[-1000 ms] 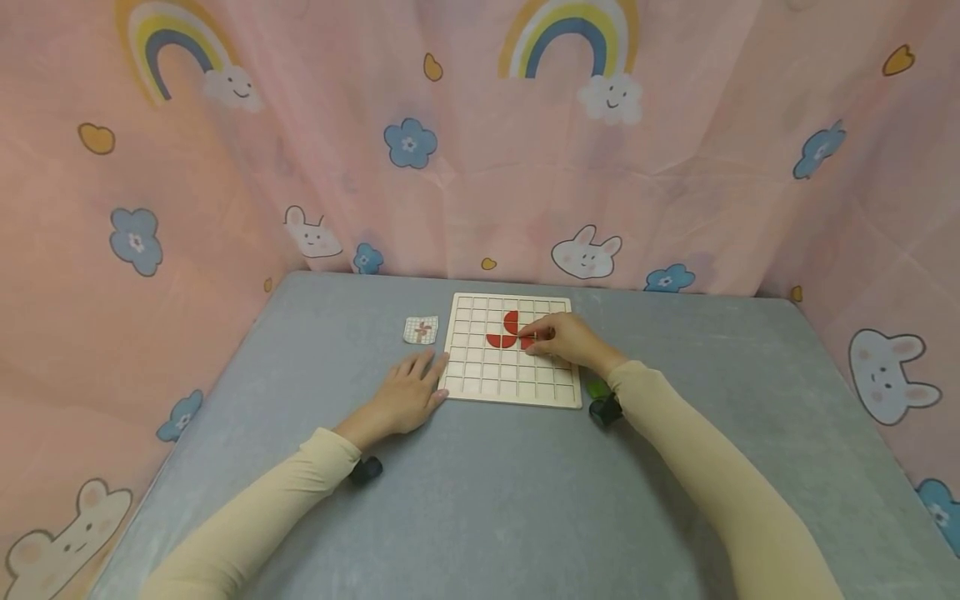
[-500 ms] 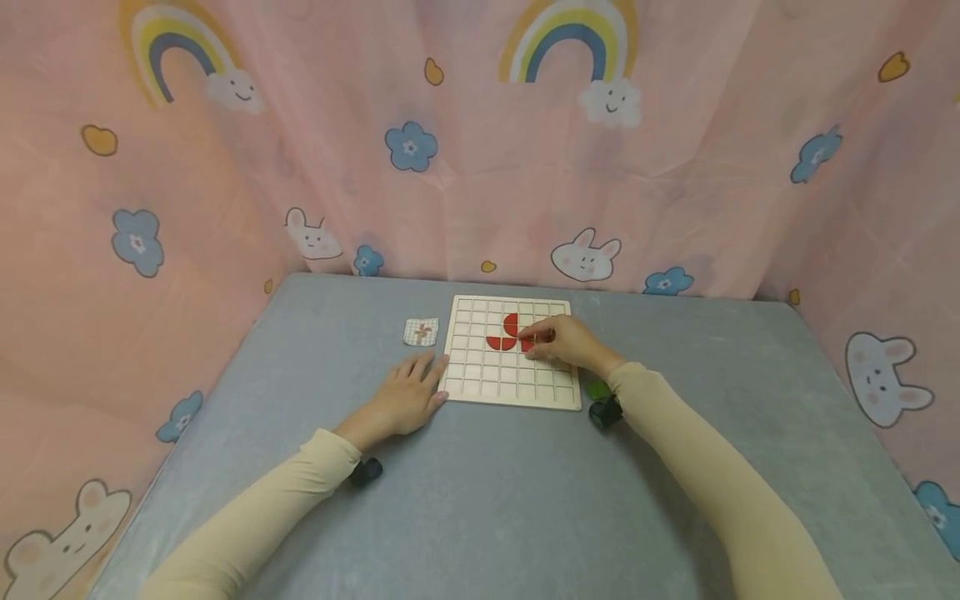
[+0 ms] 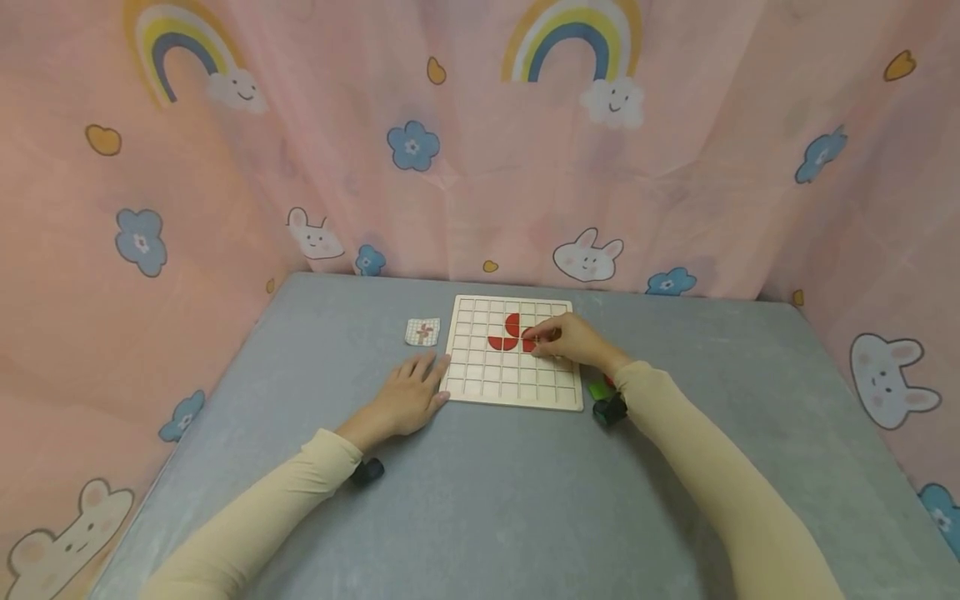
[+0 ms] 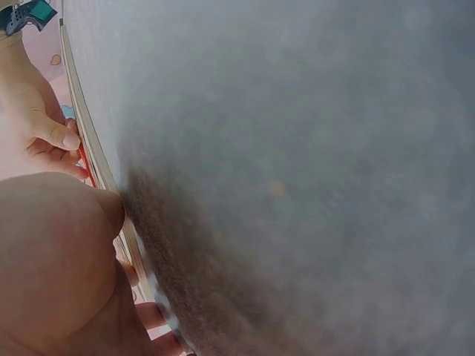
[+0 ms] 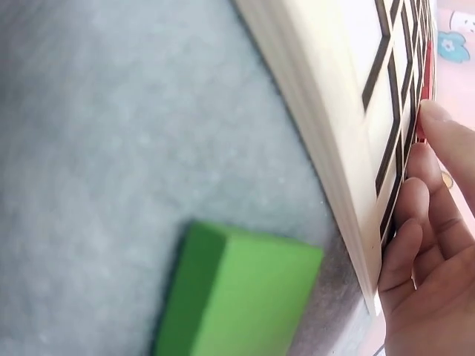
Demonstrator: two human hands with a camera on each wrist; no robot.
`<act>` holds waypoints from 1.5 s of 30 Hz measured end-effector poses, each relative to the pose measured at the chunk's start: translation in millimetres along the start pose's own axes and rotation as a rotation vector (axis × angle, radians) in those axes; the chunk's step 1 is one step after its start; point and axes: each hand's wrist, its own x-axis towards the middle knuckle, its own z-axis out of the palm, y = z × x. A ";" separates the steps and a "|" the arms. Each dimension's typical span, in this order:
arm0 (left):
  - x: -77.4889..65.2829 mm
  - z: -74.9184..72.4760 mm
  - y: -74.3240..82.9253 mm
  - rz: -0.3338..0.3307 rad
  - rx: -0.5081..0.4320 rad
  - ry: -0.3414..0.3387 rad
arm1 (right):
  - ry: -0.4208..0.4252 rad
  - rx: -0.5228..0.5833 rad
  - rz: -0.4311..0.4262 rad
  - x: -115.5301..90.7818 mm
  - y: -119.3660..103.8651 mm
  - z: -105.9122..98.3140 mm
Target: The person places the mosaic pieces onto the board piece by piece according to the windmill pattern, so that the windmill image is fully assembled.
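Observation:
A square wooden board (image 3: 480, 387) with a grid of cells lies on the grey table. Red quarter-round pieces (image 3: 512, 325) form part of a pinwheel near its middle. My right hand (image 3: 573, 340) pinches another red piece (image 3: 529, 339) between thumb and index finger, down on the cells right of the others. Its fingers partly cover that piece. At the board's left edge rests my left hand (image 3: 405, 396), fingers spread, fingertips and thumb touching the rim. A small paper card (image 3: 423, 332) with a printed red pinwheel lies beyond it, left of the board.
A green block (image 5: 249, 293) lies on the table close to the board's right edge, below my right wrist. A bit of red (image 3: 609, 381) shows beside it, mostly behind the sleeve. A pink patterned curtain (image 3: 465, 192) stands behind the table.
My right fingers have shifted slightly, so more of the red piece beneath them shows. A bit of red by the right wrist has come into sight. The left hand stays put.

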 end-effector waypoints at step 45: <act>2.0 1.7 0.0 -0.006 0.021 0.003 | 0.057 -0.007 0.003 0.8 2.4 4.4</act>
